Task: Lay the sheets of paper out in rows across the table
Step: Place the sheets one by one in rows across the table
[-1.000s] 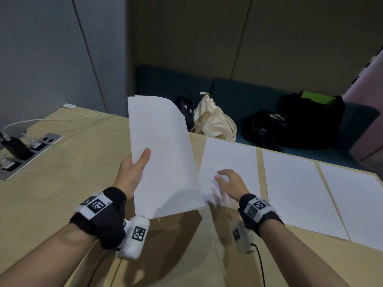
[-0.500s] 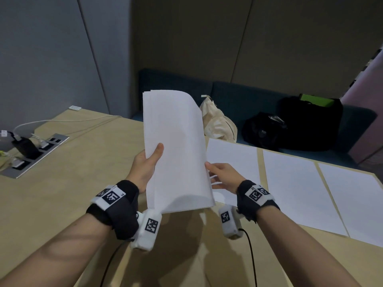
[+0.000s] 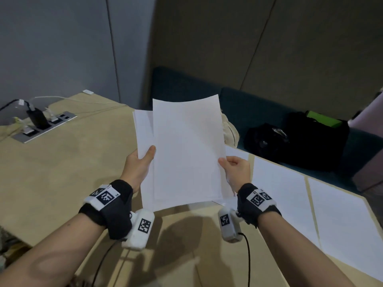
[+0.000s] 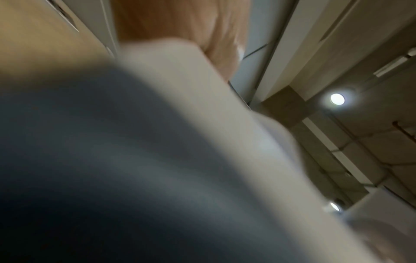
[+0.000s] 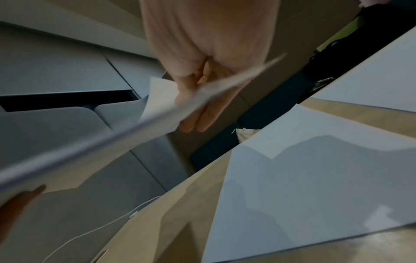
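A stack of white paper [image 3: 145, 158] is held up over the wooden table [image 3: 62, 172], with my left hand [image 3: 141, 164] gripping its left edge, thumb on top. My right hand [image 3: 234, 170] pinches the right edge of the top sheet [image 3: 186, 146], which sits shifted to the right and up off the stack. The right wrist view shows that sheet [image 5: 162, 106] edge-on between my thumb and fingers [image 5: 202, 113]. Three sheets lie flat in a row on the table: one [image 3: 238, 154] mostly hidden behind my right hand, one [image 3: 279, 195] beside it, one [image 3: 348, 224] at the right. The left wrist view is blurred.
A power strip [image 3: 43, 125] with plugs and white cables is set into the table at the far left. Behind the table a dark bench [image 3: 186, 88] holds a cream bag [image 3: 230, 129] and black bags [image 3: 300, 139]. Bare tabletop stretches left of the laid sheets.
My right hand left the sheet on the table and took hold of the top sheet of the stack. The stack has come down and tilted towards me, and the top sheet has slid right.
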### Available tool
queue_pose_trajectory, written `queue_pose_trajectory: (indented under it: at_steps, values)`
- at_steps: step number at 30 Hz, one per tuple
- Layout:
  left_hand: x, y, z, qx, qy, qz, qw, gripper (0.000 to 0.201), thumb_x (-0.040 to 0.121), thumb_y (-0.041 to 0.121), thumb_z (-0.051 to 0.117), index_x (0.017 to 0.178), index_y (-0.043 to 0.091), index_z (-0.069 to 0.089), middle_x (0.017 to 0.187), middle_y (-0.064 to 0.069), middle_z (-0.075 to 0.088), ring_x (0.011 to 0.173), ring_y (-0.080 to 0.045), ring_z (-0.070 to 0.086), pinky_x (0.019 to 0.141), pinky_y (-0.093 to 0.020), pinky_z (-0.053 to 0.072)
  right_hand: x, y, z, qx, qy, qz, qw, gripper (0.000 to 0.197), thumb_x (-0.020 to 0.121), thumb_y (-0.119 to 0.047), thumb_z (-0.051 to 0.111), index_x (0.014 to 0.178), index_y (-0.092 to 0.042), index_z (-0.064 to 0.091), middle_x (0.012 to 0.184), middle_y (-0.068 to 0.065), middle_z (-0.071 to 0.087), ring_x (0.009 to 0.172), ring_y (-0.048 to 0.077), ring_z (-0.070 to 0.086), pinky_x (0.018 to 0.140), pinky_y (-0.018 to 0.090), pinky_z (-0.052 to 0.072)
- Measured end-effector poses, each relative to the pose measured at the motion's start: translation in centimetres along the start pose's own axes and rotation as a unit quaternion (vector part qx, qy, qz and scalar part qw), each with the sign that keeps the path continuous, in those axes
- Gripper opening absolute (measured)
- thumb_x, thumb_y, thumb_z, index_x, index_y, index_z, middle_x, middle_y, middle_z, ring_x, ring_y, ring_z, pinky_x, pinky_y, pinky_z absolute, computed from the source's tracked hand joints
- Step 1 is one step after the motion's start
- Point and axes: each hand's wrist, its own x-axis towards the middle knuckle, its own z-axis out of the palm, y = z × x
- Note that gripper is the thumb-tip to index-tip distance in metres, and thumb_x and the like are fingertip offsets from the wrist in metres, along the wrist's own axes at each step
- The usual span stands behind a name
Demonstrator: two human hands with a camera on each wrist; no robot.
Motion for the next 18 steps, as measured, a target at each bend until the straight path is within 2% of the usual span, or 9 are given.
queue_pose_trajectory:
  at_steps: [3,6,7,9,11,14,16,18]
  values:
    - [-0.6,0.2,-1.2,-0.016,0.027,0.006,0.999,0.032,0.094,0.024,0.052,0.122,0.008,0.056,0.114,-0.003,0.062,0.101,-0.019,0.060,0.089,-0.030,0.045,0.4,0.4,0.6,0.001,0.012,-0.012,1.000,0.017,0.087,-0.014,0.061,0.094,0.001,0.066,0.078,0.005,0.065,0.073,0.017,0.059,0.062,0.020,0.045]
    - [-0.2,1.0,-3.1,-0.027,0.034,0.012,0.999,0.025,0.094,0.023,0.052,0.116,0.012,0.057,0.110,-0.004,0.063,0.090,-0.014,0.062,0.078,-0.026,0.050,0.7,0.0,2.4,0.011,0.021,-0.023,0.999,0.010,0.090,-0.013,0.055,0.091,-0.004,0.060,0.072,0.000,0.059,0.067,0.013,0.053,0.059,0.019,0.042]
    - [0.2,1.3,-3.8,-0.029,0.038,0.012,0.999,0.024,0.094,0.024,0.052,0.115,0.013,0.057,0.110,-0.004,0.064,0.090,-0.015,0.062,0.076,-0.025,0.049,0.9,-0.2,3.3,0.015,0.022,-0.024,0.999,0.009,0.091,-0.012,0.053,0.091,-0.004,0.057,0.070,-0.002,0.055,0.063,0.010,0.050,0.057,0.018,0.039]
    - [1.1,2.0,-5.4,-0.033,0.047,0.008,0.998,0.026,0.094,0.023,0.052,0.117,0.012,0.057,0.113,-0.006,0.063,0.096,-0.021,0.062,0.079,-0.030,0.050,1.4,-0.5,5.3,0.019,0.023,-0.019,0.999,0.010,0.092,-0.011,0.050,0.092,-0.004,0.057,0.071,-0.001,0.054,0.062,0.009,0.048,0.058,0.020,0.038]
    - [2.4,2.8,-7.2,-0.034,0.054,0.003,0.998,0.031,0.094,0.022,0.053,0.121,0.008,0.057,0.115,-0.007,0.063,0.101,-0.024,0.061,0.083,-0.032,0.049,2.2,-0.6,7.7,0.014,0.025,-0.005,1.000,0.015,0.093,-0.010,0.046,0.095,-0.003,0.059,0.080,0.004,0.056,0.070,0.017,0.050,0.068,0.025,0.040]
    - [4.5,3.9,-10.2,-0.021,0.040,0.003,0.999,0.030,0.093,0.019,0.054,0.121,0.008,0.057,0.110,-0.006,0.065,0.096,-0.023,0.062,0.077,-0.029,0.050,3.2,-0.7,11.7,-0.015,0.028,0.025,0.999,0.022,0.092,0.000,0.034,0.093,-0.007,0.055,0.084,0.005,0.052,0.084,0.020,0.047,0.074,0.027,0.037]
    - [5.8,4.7,-12.3,-0.003,0.028,0.007,1.000,0.032,0.090,0.015,0.057,0.121,0.007,0.057,0.110,-0.006,0.065,0.096,-0.024,0.062,0.077,-0.030,0.050,3.4,-1.1,14.2,-0.021,0.044,0.055,0.997,0.034,0.090,0.005,0.030,0.114,-0.004,0.053,0.096,0.008,0.051,0.091,0.024,0.049,0.078,0.028,0.040]
    - [7.3,5.4,-14.2,0.011,0.021,0.009,1.000,0.034,0.088,0.012,0.060,0.121,0.005,0.057,0.108,-0.007,0.066,0.095,-0.024,0.063,0.076,-0.030,0.050,3.3,-1.3,16.2,-0.027,0.065,0.086,0.994,0.043,0.091,0.007,0.031,0.132,-0.004,0.035,0.107,0.014,0.052,0.101,0.030,0.054,0.084,0.034,0.044]
